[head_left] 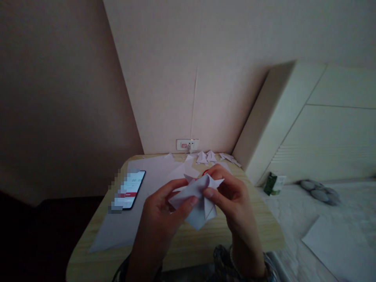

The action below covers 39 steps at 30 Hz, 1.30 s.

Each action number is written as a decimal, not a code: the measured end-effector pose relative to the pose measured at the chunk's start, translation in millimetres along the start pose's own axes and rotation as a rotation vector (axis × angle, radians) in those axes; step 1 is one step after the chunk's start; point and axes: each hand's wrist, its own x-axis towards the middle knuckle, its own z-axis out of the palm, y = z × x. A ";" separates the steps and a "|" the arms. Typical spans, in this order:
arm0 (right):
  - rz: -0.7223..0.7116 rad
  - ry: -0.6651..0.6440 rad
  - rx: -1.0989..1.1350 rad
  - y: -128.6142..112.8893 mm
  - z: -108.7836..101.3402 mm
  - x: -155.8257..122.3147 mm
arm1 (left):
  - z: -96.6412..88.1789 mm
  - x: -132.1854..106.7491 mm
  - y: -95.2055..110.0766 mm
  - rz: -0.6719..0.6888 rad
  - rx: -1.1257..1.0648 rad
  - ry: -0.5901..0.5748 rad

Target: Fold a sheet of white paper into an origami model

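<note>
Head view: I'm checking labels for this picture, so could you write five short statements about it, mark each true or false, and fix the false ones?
1. The left hand and right hand both hold a folded white paper. True.
2. The phone lies to the right of both hands. False: it lies to their left.
3. The wall socket is just above the far edge of the table. True.
4. The small folded pieces near that edge are red. False: they are white.
5. The green-and-white box stands on the table. False: it is on the quilted surface to the right.
</note>
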 end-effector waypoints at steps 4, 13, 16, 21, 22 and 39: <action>0.002 0.024 0.030 2.0 0.6 -0.8 | -5.4 6.3 -7.1 -0.093 -0.060 -0.044; -0.001 0.136 -0.099 3.1 9.0 0.3 | 3.7 0.0 1.4 0.029 0.052 0.016; -0.032 0.192 -0.180 5.4 12.0 0.6 | 7.2 -1.4 3.0 0.008 0.011 0.007; -0.128 0.251 -0.341 7.5 13.3 0.1 | 6.4 0.1 1.9 -0.026 -0.020 -0.014; -0.142 0.253 -0.367 7.5 13.3 0.0 | 6.0 0.0 2.0 -0.021 -0.008 -0.018; -0.102 0.147 -0.076 2.1 7.1 -3.3 | 4.6 -7.3 7.0 -0.041 0.131 -0.027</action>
